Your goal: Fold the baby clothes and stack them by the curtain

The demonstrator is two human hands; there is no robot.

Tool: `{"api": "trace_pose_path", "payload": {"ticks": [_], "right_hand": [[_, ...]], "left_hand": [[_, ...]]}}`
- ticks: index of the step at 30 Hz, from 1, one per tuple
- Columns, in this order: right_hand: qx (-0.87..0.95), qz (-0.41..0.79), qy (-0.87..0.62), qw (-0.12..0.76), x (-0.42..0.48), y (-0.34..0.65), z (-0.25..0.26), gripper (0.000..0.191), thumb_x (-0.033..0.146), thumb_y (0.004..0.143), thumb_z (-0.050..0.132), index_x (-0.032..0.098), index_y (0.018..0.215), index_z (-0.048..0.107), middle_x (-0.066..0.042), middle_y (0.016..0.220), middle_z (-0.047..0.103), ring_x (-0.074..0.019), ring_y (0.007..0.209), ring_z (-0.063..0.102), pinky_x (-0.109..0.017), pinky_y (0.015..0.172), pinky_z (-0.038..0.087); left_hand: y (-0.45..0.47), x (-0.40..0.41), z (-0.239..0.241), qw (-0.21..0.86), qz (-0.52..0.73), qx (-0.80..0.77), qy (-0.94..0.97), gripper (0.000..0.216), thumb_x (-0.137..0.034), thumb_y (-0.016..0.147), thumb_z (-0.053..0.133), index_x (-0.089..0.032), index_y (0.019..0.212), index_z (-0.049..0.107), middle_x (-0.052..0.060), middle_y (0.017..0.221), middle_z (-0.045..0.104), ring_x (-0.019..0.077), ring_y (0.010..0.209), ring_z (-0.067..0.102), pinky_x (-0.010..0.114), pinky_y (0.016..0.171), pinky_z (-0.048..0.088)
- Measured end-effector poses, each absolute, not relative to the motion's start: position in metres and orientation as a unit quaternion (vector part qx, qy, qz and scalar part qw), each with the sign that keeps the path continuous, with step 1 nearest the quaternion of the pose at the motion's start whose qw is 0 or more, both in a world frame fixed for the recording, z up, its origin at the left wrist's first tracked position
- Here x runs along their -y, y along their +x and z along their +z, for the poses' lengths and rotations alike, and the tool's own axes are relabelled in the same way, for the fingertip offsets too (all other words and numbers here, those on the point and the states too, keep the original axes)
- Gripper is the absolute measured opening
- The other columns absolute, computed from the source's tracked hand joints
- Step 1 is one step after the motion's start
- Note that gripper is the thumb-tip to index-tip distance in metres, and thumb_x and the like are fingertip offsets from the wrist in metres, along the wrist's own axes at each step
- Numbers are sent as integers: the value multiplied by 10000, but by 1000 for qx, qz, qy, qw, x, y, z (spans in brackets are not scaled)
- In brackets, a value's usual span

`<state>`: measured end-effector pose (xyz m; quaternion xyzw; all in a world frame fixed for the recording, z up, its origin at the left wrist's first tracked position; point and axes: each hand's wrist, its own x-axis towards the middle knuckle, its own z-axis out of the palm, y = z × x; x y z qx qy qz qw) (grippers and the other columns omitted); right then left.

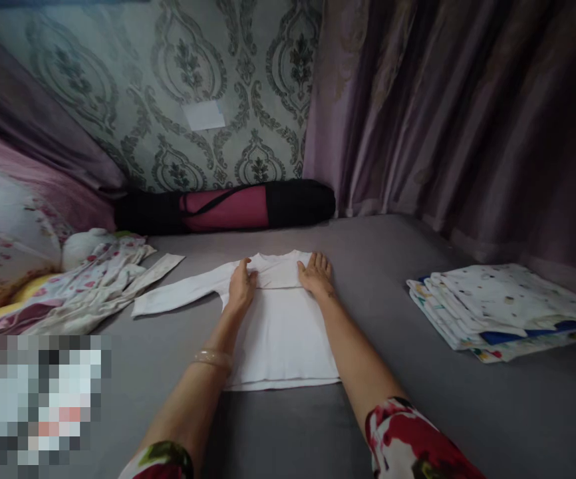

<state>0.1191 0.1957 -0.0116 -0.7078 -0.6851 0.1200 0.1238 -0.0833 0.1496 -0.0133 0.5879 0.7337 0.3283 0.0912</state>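
Note:
A white long-sleeved shirt (pixel 281 326) lies flat on the grey bed surface (pixel 467 412). Its left sleeve stretches out toward the left, and its right sleeve looks folded in across the chest. My left hand (pixel 241 286) rests palm down on the shirt's left shoulder, fingers stretched out. My right hand (pixel 315 274) presses flat on the right shoulder near the collar, fingers spread. Neither hand holds anything. A bangle sits on my left wrist.
A stack of folded printed cloths (pixel 505 309) lies at the right. A heap of unfolded floral clothes (pixel 88 286) lies at the left beside a floral pillow (pixel 3 233). A black and pink rolled bag (pixel 228 206) lies against the wall. Curtains hang at the right.

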Motion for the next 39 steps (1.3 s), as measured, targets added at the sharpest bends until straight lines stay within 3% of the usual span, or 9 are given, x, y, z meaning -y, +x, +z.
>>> {"api": "trace_pose_path", "payload": {"ticks": [8,15,24,30,39], "right_hand": [[697,59,-704,124,-195,119,-20,689,445,995,245,-23,1500,246,-194,1572,232,-308,1444,183,-441,1161,131],[696,52,-709,106,-196,118,-18,692,441,988,239,-22,1503,238,-189,1575,227,-297,1446,183,-431,1166,131],[748,88,-657,27,-203,125,2,723,476,985,170,-8,1522,172,-185,1601,126,-271,1479,67,-425,1182,39],[760,57,-645,51,-192,125,-19,729,480,985,175,-27,1509,204,-184,1595,159,-286,1473,88,-388,1179,81],[749,104,-654,-13,-192,121,2,735,483,987,183,-22,1520,159,-177,1608,89,-290,1478,60,-415,1180,103]], "left_hand": [[-70,-138,3,40,177,-775,605,312,-187,959,334,-202,1136,590,120,1087,570,237,1017,549,306,802,431],[-78,-101,16,-3,108,-714,691,327,-175,935,380,-169,1194,580,160,1327,493,291,1206,466,396,958,414],[-89,-57,-10,40,111,-664,739,328,-244,952,394,-132,1232,522,168,1321,529,280,1264,464,416,1058,370],[-87,-52,-16,30,133,-675,725,344,-275,973,380,-144,1273,486,193,1433,444,298,1355,398,456,1092,341],[-86,-47,-13,14,140,-667,732,306,-280,980,376,-152,1228,501,177,1400,482,292,1340,420,455,1086,358]]}}
